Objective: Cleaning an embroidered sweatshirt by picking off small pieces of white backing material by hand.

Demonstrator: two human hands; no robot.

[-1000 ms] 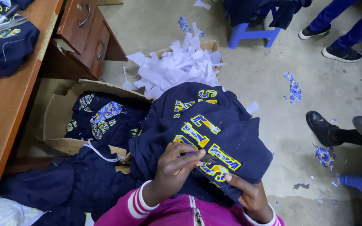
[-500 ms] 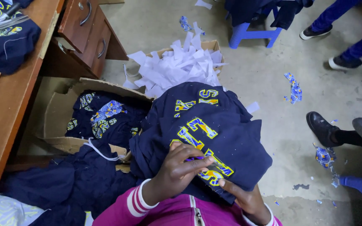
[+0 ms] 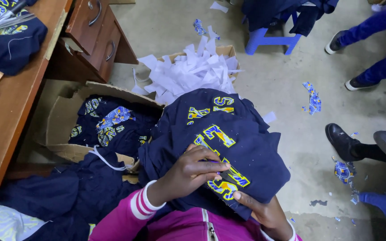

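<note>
1. Navy garment [image 3: 246, 147] w/ yellow-blue appliqué letters [image 3: 222, 156] lies bunched over the person's lap, centre of view, well above the floor. The letter row is its long axis: runs diagonally from upper left down to lower right, toward the person's right side.
2. Left hand [image 3: 193, 172] sits on top of the cloth, fingers curled and pinched at the middle letters; seems to grip a small dark tool, too small to tell what. It's the nearer hand to the letters.
3. Right hand [image 3: 264, 212] is under the lower hem, fingers closed on the fabric edge, propping it up just below the last letter.
4. Cardboard box [image 3: 63, 120] w/ more navy pieces sits to the left, near the lap; box of white paper scraps [image 3: 193, 71] further off, beyond the garment.
5. Vs. a sec ago: left hand has slid a bit up and along the letter row; garment bunched slightly tighter; right hand hasn't shifted. A bystander's shoe at far right has moved.
</note>
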